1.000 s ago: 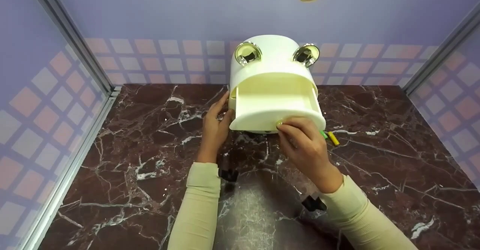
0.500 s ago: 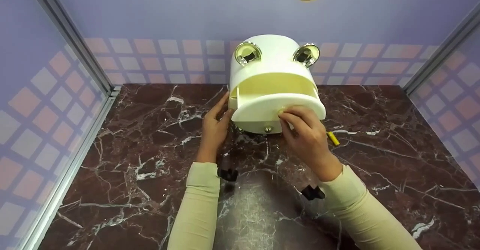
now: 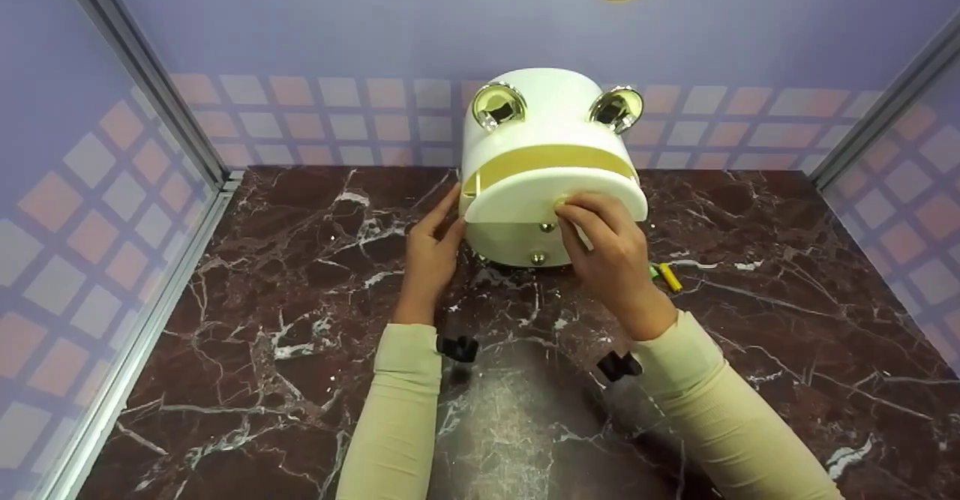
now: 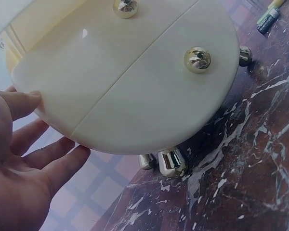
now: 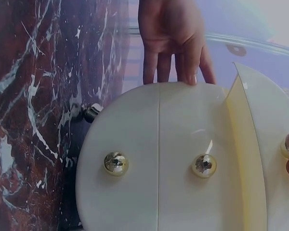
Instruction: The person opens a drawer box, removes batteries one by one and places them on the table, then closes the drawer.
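A white, rounded drawer cabinet (image 3: 502, 244) stands on the marbled table, its top drawer (image 3: 517, 194) partly pulled out. The right hand (image 3: 611, 249) pinches that drawer's small knob, which the fingertips mostly cover. Below it, two shut drawers each bear a shiny gold knob (image 5: 203, 165). Along the cabinet's left side rests the left hand (image 3: 433, 256). In the left wrist view, its thumb touches the front edge while the other fingers extend against the side. What the top drawer holds cannot be seen.
Two gold, round eye-like ornaments (image 3: 499, 106) stick out of the cabinet's top. To its right lie a yellow cylinder (image 3: 670, 277) and a green one (image 3: 655, 270). A tiled-pattern wall (image 3: 345, 121) stands behind; short metal feet (image 4: 172, 162) support the cabinet.
The right hand has pushed the top drawer inward, away from the person, narrowing its opening. Both lower knobs have come into sight. The left hand has stayed at the side.
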The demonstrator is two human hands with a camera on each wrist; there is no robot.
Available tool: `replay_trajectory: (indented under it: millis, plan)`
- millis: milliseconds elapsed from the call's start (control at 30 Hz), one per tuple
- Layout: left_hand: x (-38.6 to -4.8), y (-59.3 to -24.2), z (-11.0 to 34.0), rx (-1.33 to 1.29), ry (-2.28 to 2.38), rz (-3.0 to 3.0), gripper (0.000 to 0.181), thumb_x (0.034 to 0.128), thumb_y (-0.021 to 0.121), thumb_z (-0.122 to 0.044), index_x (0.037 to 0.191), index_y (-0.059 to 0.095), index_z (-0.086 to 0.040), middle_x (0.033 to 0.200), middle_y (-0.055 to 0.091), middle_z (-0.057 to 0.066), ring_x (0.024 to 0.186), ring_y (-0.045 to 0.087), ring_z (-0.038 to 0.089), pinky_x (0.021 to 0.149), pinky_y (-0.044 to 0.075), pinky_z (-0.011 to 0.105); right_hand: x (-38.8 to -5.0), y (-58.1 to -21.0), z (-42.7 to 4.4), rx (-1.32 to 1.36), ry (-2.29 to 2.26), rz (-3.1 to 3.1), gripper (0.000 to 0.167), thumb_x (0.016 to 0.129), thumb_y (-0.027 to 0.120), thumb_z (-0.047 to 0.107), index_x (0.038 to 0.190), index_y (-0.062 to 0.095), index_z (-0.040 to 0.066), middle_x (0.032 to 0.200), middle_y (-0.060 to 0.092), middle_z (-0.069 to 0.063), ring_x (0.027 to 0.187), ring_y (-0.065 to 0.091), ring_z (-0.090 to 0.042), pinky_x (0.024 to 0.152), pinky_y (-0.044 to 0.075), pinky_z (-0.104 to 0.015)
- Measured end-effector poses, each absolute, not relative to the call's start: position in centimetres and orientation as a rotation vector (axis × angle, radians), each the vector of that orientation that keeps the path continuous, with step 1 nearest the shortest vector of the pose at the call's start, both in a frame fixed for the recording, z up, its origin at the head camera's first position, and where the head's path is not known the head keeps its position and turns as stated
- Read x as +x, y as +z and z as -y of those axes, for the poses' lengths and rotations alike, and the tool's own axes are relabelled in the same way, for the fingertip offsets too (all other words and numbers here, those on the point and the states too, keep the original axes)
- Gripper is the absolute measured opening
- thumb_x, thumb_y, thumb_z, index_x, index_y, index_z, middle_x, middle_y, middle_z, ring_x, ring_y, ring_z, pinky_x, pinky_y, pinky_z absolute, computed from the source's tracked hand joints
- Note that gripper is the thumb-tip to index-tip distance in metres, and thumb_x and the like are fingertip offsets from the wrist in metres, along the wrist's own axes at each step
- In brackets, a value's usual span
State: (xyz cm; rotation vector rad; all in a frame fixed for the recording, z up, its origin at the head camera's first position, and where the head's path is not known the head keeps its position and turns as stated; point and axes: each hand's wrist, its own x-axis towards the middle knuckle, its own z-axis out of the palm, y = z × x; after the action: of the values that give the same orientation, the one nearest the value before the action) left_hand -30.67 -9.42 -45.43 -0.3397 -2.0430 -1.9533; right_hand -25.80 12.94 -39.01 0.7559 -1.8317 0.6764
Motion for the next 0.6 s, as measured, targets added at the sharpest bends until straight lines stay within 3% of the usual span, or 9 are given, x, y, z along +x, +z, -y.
replay_trajectory:
  millis: [367, 600]
  plan:
    - [-30.9, -45.8, 9.4, -0.320, -1.897, 2.052, 0.046, 0.0924, 0.065, -0.024, 0.137, 0.056, -0.022, 0.140, 0.056, 0.004, 0.131, 0.052, 0.021, 0.110, 0.044, 0.033, -27.4, -39.0, -12.8, 0.719, 0.666, 1.862, 0.012, 0.088, 0.067, 0.000, 0.098, 0.073, 0.003, 0.101, 0.069, -0.013, 0.096, 0.065, -0.028, 0.087, 0.054, -0.036]
    - [-30.7, -45.4, 9.2, -0.303, -1.910, 2.045, 0.044, 0.0938, 0.063, -0.014, 0.138, 0.055, -0.015, 0.140, 0.056, 0.009, 0.130, 0.053, 0.025, 0.107, 0.046, 0.037, -28.2, -39.1, -12.6, 0.706, 0.679, 1.867, 0.013, 0.089, 0.065, 0.000, 0.099, 0.073, 0.003, 0.101, 0.069, -0.013, 0.097, 0.065, -0.028, 0.086, 0.055, -0.036]
